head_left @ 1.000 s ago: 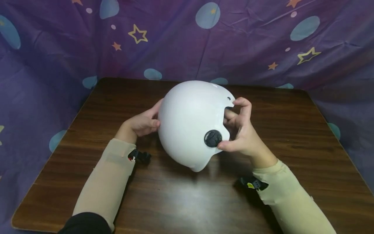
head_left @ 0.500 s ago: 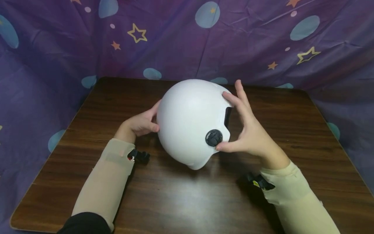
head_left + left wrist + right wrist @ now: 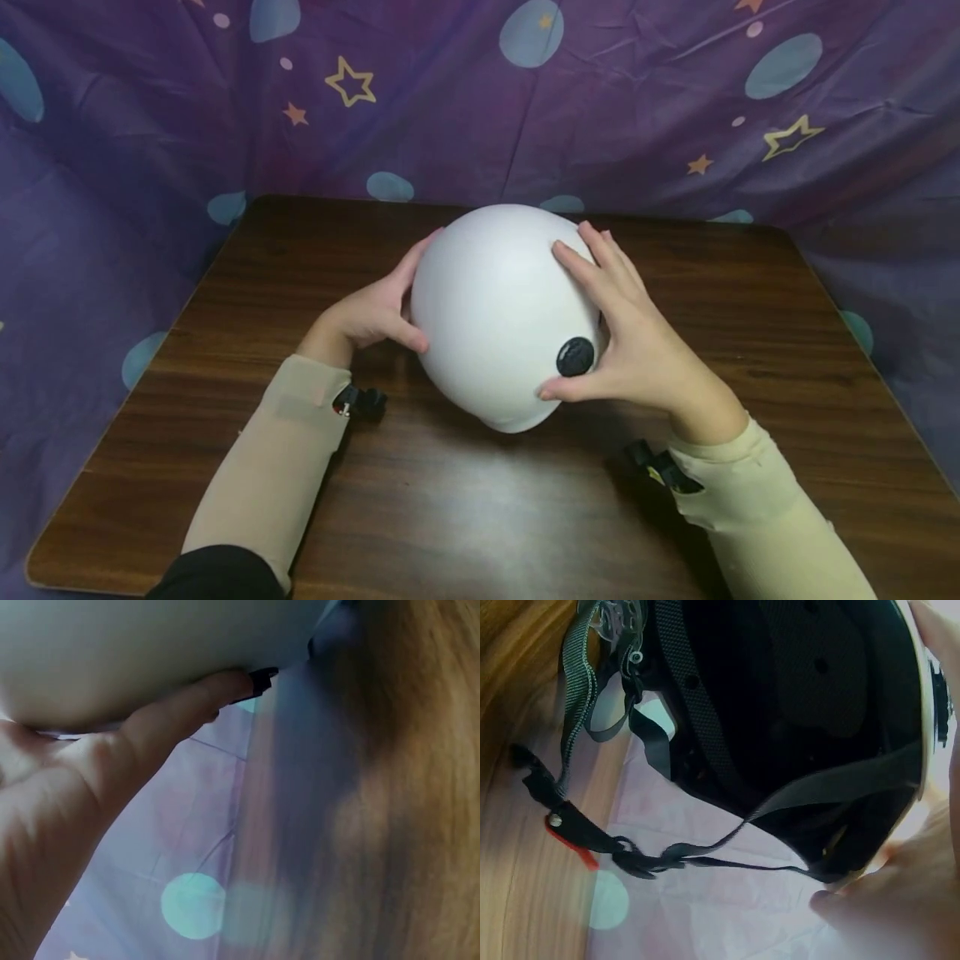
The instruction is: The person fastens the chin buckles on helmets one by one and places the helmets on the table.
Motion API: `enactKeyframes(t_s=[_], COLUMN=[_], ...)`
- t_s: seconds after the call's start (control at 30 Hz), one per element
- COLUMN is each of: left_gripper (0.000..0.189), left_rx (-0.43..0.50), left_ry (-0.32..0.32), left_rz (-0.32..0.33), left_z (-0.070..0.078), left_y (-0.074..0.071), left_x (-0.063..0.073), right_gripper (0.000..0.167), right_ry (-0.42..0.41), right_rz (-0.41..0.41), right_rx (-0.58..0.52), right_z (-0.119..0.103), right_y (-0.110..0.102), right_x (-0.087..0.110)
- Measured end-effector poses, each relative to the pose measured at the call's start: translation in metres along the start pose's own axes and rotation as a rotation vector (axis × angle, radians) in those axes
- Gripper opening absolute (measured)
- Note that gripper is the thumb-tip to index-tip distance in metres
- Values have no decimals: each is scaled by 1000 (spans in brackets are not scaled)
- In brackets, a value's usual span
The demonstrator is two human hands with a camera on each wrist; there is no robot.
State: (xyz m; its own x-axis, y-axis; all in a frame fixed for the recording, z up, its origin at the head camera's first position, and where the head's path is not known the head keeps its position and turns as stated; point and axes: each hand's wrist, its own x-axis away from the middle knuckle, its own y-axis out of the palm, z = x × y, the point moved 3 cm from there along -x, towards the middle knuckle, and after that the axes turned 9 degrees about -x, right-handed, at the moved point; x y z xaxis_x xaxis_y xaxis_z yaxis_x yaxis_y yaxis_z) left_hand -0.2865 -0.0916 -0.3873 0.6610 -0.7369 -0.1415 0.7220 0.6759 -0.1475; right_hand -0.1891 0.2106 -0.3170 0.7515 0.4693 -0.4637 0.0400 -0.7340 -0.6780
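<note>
A smooth white helmet (image 3: 495,308) is held between both hands over the table, its domed shell toward the head camera. My left hand (image 3: 375,312) grips its left side, thumb at the front and the other fingers mostly hidden behind. From the right, my right hand (image 3: 637,350) holds the shell with spread, bent fingers on top and the thumb below a round black disc (image 3: 575,357). The right wrist view looks into the helmet's dark padded inside (image 3: 780,697). There a black chin strap (image 3: 802,791) hangs loose, with a buckle (image 3: 577,825) bearing a red tab.
The dark wood-grain table (image 3: 465,517) extends under the helmet and both forearms. Behind it hangs a purple curtain (image 3: 450,100) printed with stars and ovals. Small black devices are strapped at the left wrist (image 3: 363,402) and right wrist (image 3: 663,468).
The right hand has shifted from the helmet's open edge onto its outer shell. The helmet has turned, carrying the black disc rightward and its notched edge out of the head view.
</note>
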Motion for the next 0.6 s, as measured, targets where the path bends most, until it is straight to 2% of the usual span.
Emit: enactKeyframes(t_s=[0.27, 0.47, 0.6], left_gripper=[168, 165, 156], left_rx=[-128, -235, -235], left_ry=[-44, -96, -142], left_rz=[22, 22, 16], left_z=[12, 24, 30], left_y=[6, 10, 15], left_x=[-1, 0, 1], right_gripper=[148, 156, 163], right_ry=[127, 167, 177], right_rz=[-45, -99, -117], right_rx=[15, -14, -9], right_z=[2, 11, 19], right_y=[0, 4, 9], right_x=[0, 0, -1])
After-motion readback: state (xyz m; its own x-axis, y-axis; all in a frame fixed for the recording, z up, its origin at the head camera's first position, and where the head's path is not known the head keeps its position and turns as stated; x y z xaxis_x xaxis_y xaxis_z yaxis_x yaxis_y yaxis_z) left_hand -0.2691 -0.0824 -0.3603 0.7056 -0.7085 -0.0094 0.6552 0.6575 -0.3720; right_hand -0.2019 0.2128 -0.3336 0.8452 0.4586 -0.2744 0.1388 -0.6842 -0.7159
